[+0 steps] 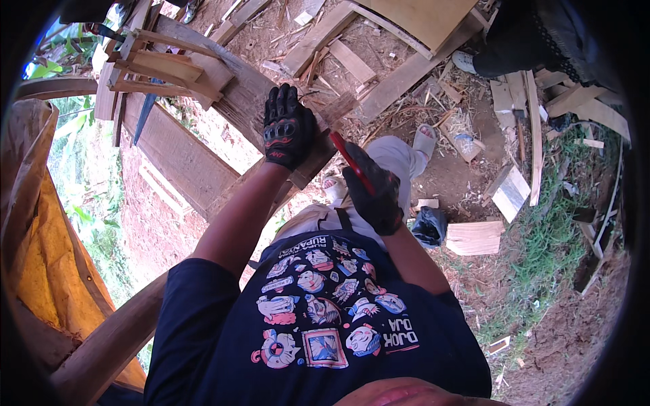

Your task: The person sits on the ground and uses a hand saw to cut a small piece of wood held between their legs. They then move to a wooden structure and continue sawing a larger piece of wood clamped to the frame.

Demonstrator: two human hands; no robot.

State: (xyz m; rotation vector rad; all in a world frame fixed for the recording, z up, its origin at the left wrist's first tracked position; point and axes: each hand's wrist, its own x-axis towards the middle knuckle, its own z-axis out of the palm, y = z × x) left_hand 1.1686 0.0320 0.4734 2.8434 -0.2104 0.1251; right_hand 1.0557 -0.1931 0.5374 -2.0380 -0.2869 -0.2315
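My left hand, in a black glove with red trim, lies flat with its fingers stretched out on a piece of timber. It holds nothing. Just to its right, my gloved right hand is closed around a slim red stick-like tool. The tool slants up and left, its far end beside the timber's edge. Its exact kind cannot be made out. A wide plank runs beyond my left hand, toward the upper left.
Cut wood pieces are stacked at the upper left, by a blue pointed strip. An orange tarp and round pole stand left. Offcuts and a black bag lie right. Another person's leg shows at upper right.
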